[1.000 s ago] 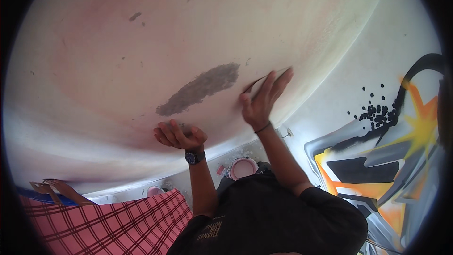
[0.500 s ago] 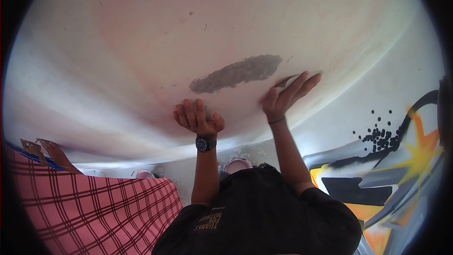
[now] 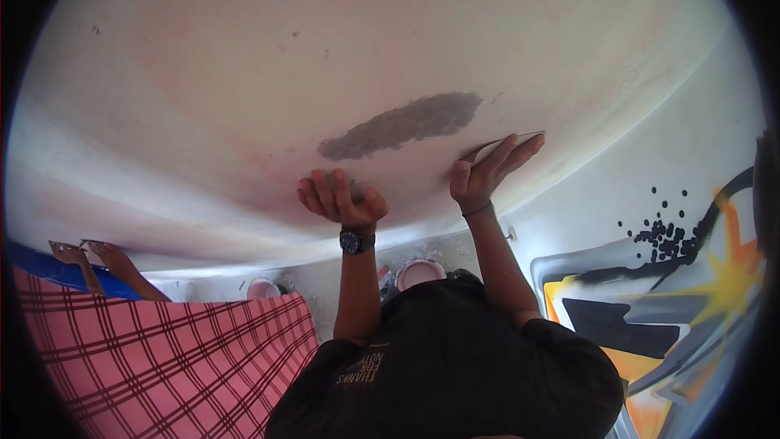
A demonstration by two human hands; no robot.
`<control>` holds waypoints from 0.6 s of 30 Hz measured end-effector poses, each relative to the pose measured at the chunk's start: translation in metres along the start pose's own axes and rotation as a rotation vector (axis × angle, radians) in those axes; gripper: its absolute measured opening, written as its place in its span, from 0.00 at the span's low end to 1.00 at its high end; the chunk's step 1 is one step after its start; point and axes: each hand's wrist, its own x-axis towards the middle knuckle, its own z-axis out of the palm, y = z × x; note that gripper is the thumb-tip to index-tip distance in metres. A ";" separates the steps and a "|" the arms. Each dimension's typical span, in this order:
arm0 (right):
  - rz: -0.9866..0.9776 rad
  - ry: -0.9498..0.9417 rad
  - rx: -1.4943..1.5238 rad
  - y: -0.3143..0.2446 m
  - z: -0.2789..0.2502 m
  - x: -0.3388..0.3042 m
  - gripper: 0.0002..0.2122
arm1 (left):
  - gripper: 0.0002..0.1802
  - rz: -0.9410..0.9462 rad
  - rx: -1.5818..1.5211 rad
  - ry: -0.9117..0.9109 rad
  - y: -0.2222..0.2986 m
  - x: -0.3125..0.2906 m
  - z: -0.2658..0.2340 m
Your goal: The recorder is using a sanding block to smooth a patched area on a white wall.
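My left hand [image 3: 341, 199], with a dark watch [image 3: 352, 242] on its wrist, rests against the large pale wall [image 3: 244, 73]. Its fingers are bent and apart, and a small grey area between forefinger and thumb cannot be made out. Farther right, my right hand [image 3: 494, 172] presses a thin, folded sheet [image 3: 490, 148], pale inside with a dark edge, against the wall; it looks like sandpaper. The fingers reach up and to the right over it. Just above and between the hands lies a rough grey patch [image 3: 402, 126] on the wall.
At the far left, another person's hands [image 3: 93, 256] hold thin sheets to the wall, beside pink checked cloth [image 3: 162, 358]. Pink-rimmed buckets [image 3: 420, 272] stand on the floor below. The wall at right carries black, yellow and orange painting [image 3: 650, 309].
The view has shifted slightly. My right hand is a little lower and its sheet shows more clearly, standing partly away from the fingers. My left hand has hardly moved. The other person's hands have shifted.
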 end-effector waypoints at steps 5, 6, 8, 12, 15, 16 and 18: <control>0.205 0.097 0.059 -0.005 -0.016 0.067 0.40 | 0.30 -0.026 -0.009 0.042 -0.005 -0.004 -0.004; 0.212 0.103 0.043 -0.004 -0.015 0.060 0.40 | 0.30 -0.024 -0.025 0.036 -0.006 -0.003 -0.003; 0.143 0.070 0.011 0.003 -0.009 0.027 0.39 | 0.31 -0.017 -0.030 0.046 -0.004 -0.003 -0.001; 0.063 0.031 0.014 -0.001 -0.002 0.001 0.39 | 0.31 -0.011 -0.047 0.010 -0.004 -0.001 -0.004; 0.081 0.032 -0.007 -0.001 -0.012 0.043 0.39 | 0.31 -0.020 -0.001 -0.005 -0.006 0.001 -0.009; 0.095 0.059 0.008 0.000 -0.014 0.051 0.39 | 0.31 0.004 0.011 -0.001 -0.005 0.003 -0.008; 0.109 0.111 0.019 0.004 -0.012 0.042 0.39 | 0.31 0.031 0.007 0.011 -0.002 0.005 -0.004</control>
